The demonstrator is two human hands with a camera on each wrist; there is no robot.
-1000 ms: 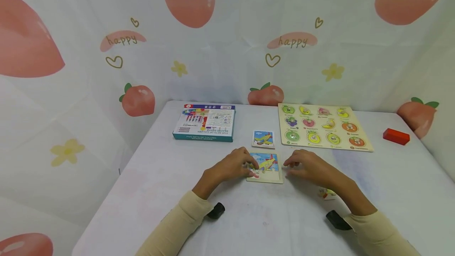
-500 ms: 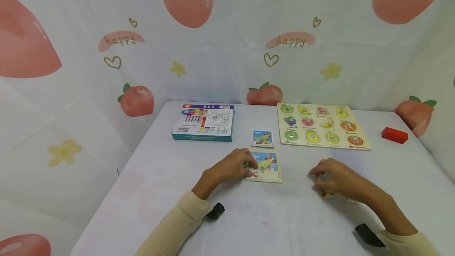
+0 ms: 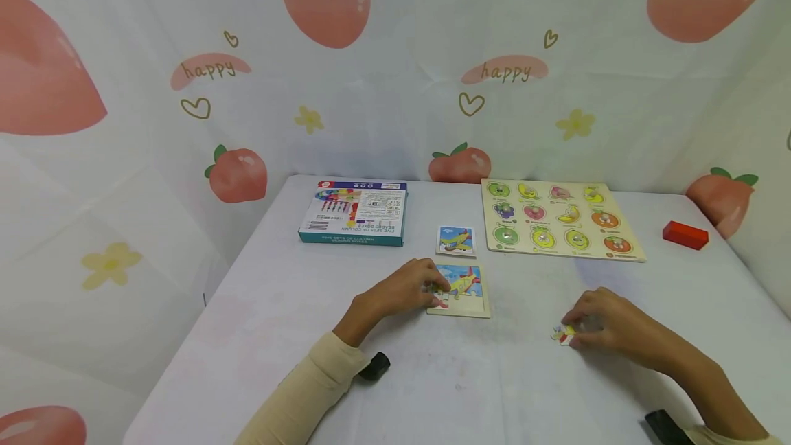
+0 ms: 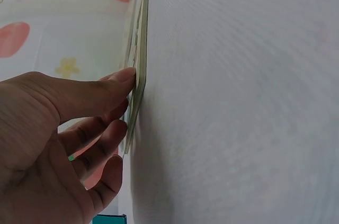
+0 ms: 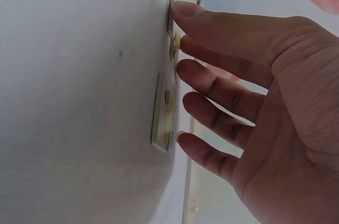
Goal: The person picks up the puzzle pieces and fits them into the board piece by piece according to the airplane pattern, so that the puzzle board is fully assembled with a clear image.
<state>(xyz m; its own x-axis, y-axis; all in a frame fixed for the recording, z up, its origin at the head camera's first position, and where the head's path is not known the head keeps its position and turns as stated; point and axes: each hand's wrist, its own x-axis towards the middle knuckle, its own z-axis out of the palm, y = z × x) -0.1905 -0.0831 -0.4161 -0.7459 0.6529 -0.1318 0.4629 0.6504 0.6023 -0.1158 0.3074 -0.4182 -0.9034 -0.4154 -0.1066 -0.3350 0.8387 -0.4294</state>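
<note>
In the head view my left hand (image 3: 404,287) holds the left part of a small airplane jigsaw puzzle (image 3: 472,304), its thumb and fingertips on the picture side. The bare wooden tray shows along the puzzle's lower part. Up close in the left wrist view, the left thumb (image 4: 119,83) lies at the board's edge. To the right, my right hand (image 3: 612,328) pinches a small yellow, red and white puzzle piece (image 3: 564,335) by its edge, low at the tabletop. Under the other fingers of that hand, in the right wrist view, lies a second puzzle piece (image 5: 162,118).
Behind the puzzle lies a small airplane picture card or stack (image 3: 456,241). A boxed bead set (image 3: 355,215) lies at back left. At back right are a wooden fruit puzzle board (image 3: 559,222) and a red block (image 3: 685,235). A printed cloth hangs behind the table.
My right hand has moved away from the puzzle toward the right and front, and now pinches the loose piece there. The left hand stays at the puzzle.
</note>
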